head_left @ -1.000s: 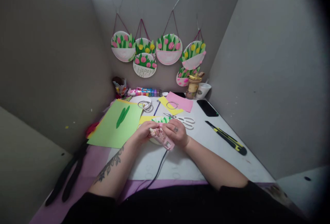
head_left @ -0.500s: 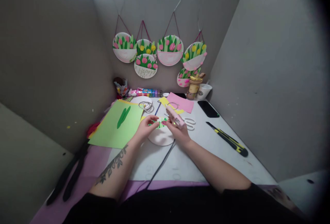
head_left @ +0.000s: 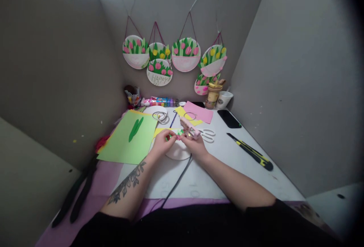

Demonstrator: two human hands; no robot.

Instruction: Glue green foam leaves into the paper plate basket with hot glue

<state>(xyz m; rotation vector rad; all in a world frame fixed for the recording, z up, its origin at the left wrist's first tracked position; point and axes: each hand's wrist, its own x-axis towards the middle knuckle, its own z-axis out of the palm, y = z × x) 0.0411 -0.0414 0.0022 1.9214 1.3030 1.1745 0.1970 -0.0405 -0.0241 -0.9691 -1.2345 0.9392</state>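
Note:
My right hand is closed around a pink glue gun, its nozzle angled up and away to the left. Between the fingertips of both hands shows a small pink paper piece. The fingers of my left hand are pinched together at its left side. Beneath the hands lies a white paper plate, with green paper leaves partly showing at its upper part. The hands hide much of the plate. A dark cord runs from near the plate toward the table's front edge.
Light green paper with dark green leaf cutouts lies left. To the right are white-handled scissors, a box cutter and a phone. Cups stand behind. Decorated plates hang on the grey partition.
My left hand has moved right and closed its fingers at the pink paper piece, close to my right fingertips. The glue gun has shifted slightly left with my right hand.

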